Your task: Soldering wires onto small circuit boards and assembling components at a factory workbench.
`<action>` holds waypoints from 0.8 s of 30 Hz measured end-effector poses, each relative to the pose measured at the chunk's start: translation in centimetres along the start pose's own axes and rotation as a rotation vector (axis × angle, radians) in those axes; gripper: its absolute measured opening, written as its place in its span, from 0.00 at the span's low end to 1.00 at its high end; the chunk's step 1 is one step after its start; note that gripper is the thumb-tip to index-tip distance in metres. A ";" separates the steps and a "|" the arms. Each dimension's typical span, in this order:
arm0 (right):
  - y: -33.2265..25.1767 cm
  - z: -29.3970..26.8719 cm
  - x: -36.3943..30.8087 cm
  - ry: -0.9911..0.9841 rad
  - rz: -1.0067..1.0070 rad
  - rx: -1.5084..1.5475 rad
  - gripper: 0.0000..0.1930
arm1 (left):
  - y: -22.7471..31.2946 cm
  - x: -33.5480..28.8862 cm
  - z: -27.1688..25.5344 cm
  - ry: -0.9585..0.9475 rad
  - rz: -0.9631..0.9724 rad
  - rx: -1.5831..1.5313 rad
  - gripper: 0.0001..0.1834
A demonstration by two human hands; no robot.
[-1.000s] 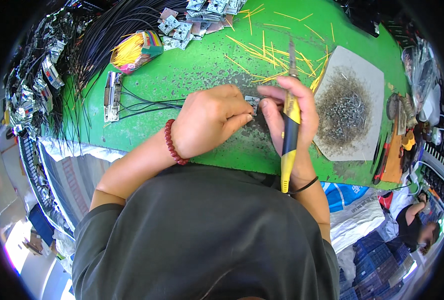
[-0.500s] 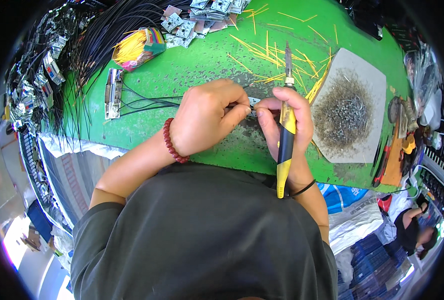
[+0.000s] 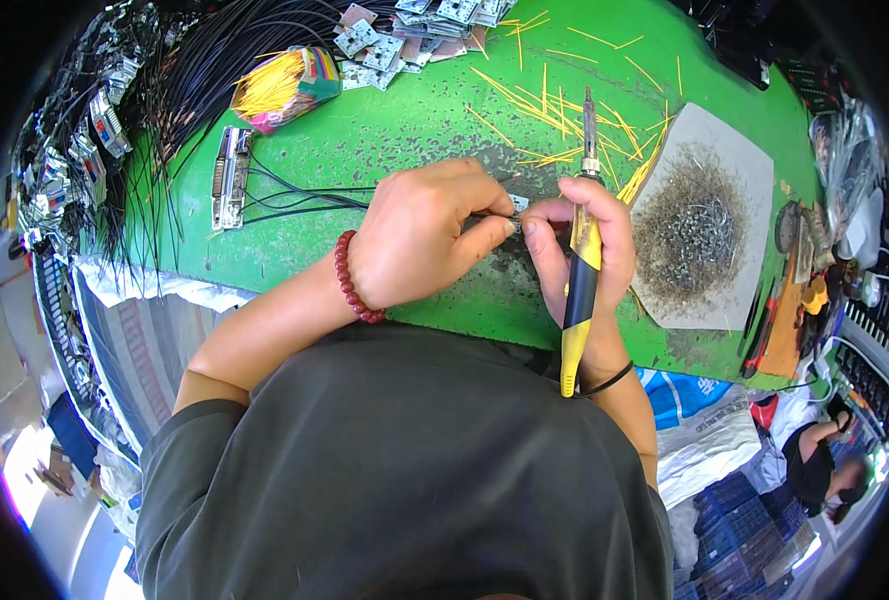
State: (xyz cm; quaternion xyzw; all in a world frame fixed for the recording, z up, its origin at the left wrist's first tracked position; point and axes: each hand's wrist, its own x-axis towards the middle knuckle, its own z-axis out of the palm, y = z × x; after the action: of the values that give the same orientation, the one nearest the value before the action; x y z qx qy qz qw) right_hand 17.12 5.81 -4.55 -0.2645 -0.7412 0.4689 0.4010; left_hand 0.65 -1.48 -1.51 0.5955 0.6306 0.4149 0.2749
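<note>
Far left, a crowd of metal-ended connectors (image 3: 110,125) spills down the edge, and beside it black cables (image 3: 215,60) fan across the green counter (image 3: 405,130). Next along, a silver connector block (image 3: 231,180) lies by itself, thin black leads (image 3: 310,200) running rightward from it and out of sight under the left hand (image 3: 425,235). Above the block sits a multicoloured container (image 3: 319,80), packed with yellow strips (image 3: 270,85); right of that, a heap of small circuit boards (image 3: 370,50).

Now the middle! The left hand, red beaded bracelet (image 3: 347,275) at its wrist, is curled with thumb and forefinger nearly together, pinching a small dark piece (image 3: 516,220) mostly hidden by the fingers. A pale little board (image 3: 518,202) peeks out just beyond the fingertips. In comes the right hand (image 3: 595,240), thumb and forefinger close at that same spot, a yellow-and-black soldering iron (image 3: 582,280) held along it, tip up and away from the work.

Past the tip, loose yellow sticks (image 3: 540,110) scatter; then a grey sheet (image 3: 740,140) heaped with dark bits (image 3: 700,225), a red-handled tool (image 3: 758,350), and, far right, another person (image 3: 813,465).
</note>
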 end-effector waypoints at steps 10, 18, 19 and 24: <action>-0.2 -0.5 -0.8 -0.013 0.042 0.018 0.23 | -0.2 0.0 0.2 0.030 -0.025 -0.014 0.03; -0.2 0.0 -0.9 0.133 0.077 0.180 0.19 | -0.1 0.0 0.3 0.059 -0.031 0.006 0.04; -0.1 -0.3 -0.8 0.112 0.052 0.167 0.18 | -0.1 0.0 0.3 0.058 -0.046 -0.006 0.04; -0.3 -0.3 -0.8 0.060 0.027 0.094 0.18 | -0.2 -0.1 0.3 0.061 -0.044 -0.014 0.04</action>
State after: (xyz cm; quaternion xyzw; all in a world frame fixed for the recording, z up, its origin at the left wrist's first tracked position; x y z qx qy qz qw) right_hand 17.77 5.22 -4.46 -0.2690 -0.7024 0.5006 0.4286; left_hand 0.81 -1.47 -1.84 0.5667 0.6487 0.4311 0.2688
